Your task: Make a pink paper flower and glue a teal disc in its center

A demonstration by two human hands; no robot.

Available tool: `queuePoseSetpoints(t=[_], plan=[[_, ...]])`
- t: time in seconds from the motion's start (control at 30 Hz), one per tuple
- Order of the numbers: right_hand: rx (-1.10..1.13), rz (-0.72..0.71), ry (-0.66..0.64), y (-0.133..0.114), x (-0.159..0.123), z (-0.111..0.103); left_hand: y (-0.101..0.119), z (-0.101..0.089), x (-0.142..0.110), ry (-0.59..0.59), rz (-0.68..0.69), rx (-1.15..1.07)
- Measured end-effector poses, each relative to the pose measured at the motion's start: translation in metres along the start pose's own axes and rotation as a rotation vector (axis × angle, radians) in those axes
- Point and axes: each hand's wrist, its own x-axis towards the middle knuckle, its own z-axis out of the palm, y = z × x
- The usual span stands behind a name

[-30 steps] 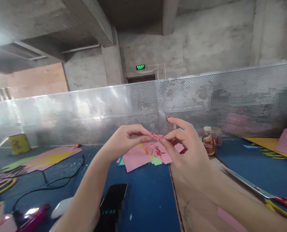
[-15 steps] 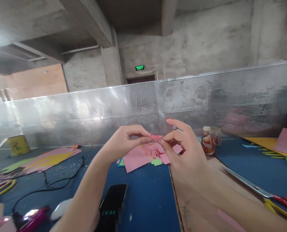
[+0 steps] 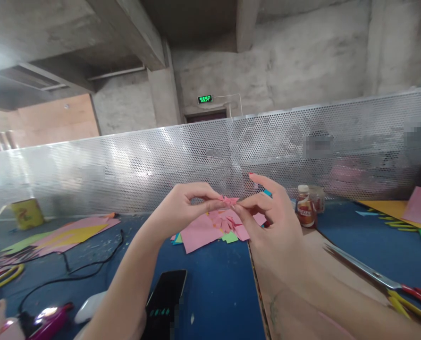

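A small folded or cut piece of pink paper (image 3: pixel 229 201) is held up between my two hands. My left hand (image 3: pixel 192 203) pinches its left end between thumb and fingers. Thumb and index finger of my right hand (image 3: pixel 270 217) pinch the right end, while another finger of that hand points up, away from the paper. The fingertips hide part of the piece. Behind and below lie pink paper sheets (image 3: pixel 198 232) with loose pink scraps (image 3: pixel 228 223) and a green scrap (image 3: pixel 230 237) on the blue table.
Scissors (image 3: pixel 373 275) with red and yellow handles lie right, partly over a cardboard sheet (image 3: pixel 313 245). A brown bottle (image 3: pixel 305 210) stands behind my right hand. A phone (image 3: pixel 166 297), black cable (image 3: pixel 86 277) and coloured papers (image 3: pixel 76 231) are left. A perforated metal partition (image 3: pixel 125 165) runs behind.
My right hand's raised finger has shifted slightly to the right. Both hands stay pinched on the pink paper in nearly the same place.
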Motion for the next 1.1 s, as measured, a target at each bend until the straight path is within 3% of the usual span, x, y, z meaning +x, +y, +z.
queuePoseSetpoints(t=[0.4,0.77,1.1], plan=[[0.107,0.014,0.045,-0.003,-0.002,0.001,0.007,0.003,0.001,0.029,0.04,-0.017],[-0.059,-0.149,0.078,-0.006,0.003,-0.004,0.01,0.0,-0.004,0.013,-0.002,-0.052],[-0.076,-0.122,0.104,-0.003,0.002,-0.002,0.011,0.004,-0.001,0.039,0.028,-0.037]])
